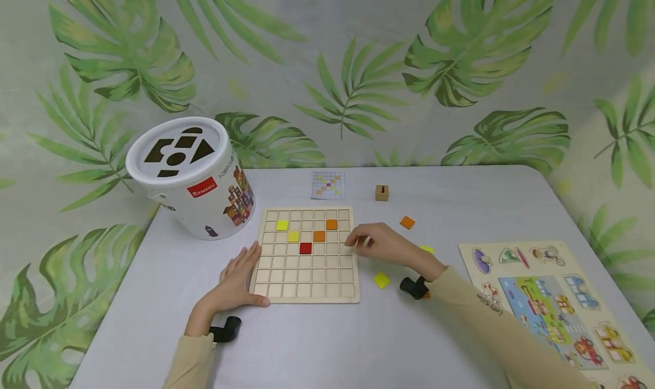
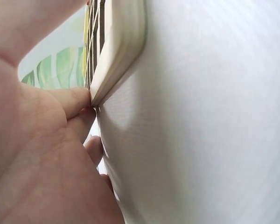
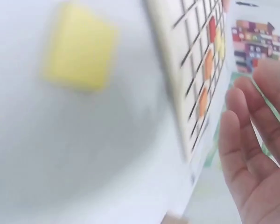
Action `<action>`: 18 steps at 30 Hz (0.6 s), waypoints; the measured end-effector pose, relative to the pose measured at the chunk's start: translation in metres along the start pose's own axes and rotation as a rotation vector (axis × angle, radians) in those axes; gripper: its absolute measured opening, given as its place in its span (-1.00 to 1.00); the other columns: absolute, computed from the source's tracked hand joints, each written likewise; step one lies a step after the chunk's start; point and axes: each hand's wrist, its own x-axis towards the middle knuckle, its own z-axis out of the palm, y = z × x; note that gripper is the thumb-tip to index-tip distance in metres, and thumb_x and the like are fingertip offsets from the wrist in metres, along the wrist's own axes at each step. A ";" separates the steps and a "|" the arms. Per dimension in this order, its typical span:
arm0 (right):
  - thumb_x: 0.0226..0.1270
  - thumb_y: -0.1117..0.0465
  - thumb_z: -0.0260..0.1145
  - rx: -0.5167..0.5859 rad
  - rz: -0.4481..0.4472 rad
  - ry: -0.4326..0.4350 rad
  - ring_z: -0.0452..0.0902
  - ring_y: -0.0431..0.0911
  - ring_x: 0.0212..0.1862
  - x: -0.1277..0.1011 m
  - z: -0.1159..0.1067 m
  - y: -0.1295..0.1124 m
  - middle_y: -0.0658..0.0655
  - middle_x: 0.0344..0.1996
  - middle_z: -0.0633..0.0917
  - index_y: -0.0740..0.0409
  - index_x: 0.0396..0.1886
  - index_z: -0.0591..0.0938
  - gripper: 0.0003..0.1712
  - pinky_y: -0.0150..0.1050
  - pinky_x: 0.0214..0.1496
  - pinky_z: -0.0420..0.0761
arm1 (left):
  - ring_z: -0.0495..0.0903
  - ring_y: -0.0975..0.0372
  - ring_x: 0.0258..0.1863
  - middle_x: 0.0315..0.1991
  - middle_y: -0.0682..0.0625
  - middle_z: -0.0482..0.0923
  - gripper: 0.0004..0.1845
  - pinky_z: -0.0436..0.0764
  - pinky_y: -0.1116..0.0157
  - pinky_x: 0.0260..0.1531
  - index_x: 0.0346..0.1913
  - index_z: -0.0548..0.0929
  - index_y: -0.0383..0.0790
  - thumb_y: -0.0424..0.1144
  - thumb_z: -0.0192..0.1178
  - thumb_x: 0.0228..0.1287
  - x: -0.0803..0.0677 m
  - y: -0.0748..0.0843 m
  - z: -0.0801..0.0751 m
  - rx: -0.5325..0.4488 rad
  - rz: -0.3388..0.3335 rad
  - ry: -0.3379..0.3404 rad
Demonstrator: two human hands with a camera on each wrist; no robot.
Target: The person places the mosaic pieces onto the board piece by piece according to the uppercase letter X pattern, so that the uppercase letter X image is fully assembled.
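Note:
A wooden grid board (image 1: 304, 289) lies flat on the table. Two yellow tiles, a red tile (image 1: 305, 248) and two orange tiles sit in its squares, forming a V. My left hand (image 1: 236, 278) rests against the board's left side, fingers spread and thumb at the near left corner. Over the right edge hovers my right hand (image 1: 378, 244), its fingers loosely bent and nothing between them in the right wrist view. Close by on the table lie a loose yellow tile (image 1: 381, 280), an orange tile (image 1: 407, 222) and another yellow tile (image 1: 427, 249) partly hidden by the right wrist.
Behind the board are a pattern card (image 1: 328, 193) and a small wooden cube (image 1: 381, 193). A white lidded bucket (image 1: 204, 207) with shape holes stands at the back left. On the right lies a picture puzzle board (image 1: 471, 252), partly under the right sleeve.

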 end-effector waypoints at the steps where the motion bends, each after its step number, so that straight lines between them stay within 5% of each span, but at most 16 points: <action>1: 0.25 0.44 0.25 0.002 0.011 -0.008 0.55 -0.12 -0.20 -0.008 -0.003 0.003 0.14 -0.17 0.68 0.25 -0.13 0.66 -0.79 -0.25 -0.15 0.59 | -0.37 -0.08 0.46 0.53 -0.16 -0.26 0.32 -0.37 -0.17 0.31 0.50 -0.07 -0.36 0.03 0.55 -0.24 0.000 0.000 0.000 0.001 0.002 0.000; 9: 0.07 0.50 0.32 0.002 0.104 -0.073 0.49 -0.05 -0.10 -0.052 0.005 0.025 -0.02 -0.18 0.64 0.11 -0.14 0.67 -0.64 -0.22 -0.07 0.54 | -0.36 -0.09 0.46 0.53 -0.16 -0.25 0.32 -0.34 -0.17 0.31 0.49 -0.07 -0.37 0.04 0.55 -0.24 -0.002 -0.001 0.000 0.005 0.010 0.011; 18: 0.02 0.51 0.37 -0.123 0.046 -0.057 0.47 -0.14 -0.22 -0.056 0.018 0.033 -0.09 -0.28 0.56 0.09 -0.23 0.68 -0.67 -0.32 -0.18 0.54 | -0.37 -0.09 0.46 0.53 -0.16 -0.27 0.34 -0.35 -0.20 0.29 0.49 -0.08 -0.37 0.04 0.56 -0.26 0.000 -0.001 0.000 0.003 0.007 -0.002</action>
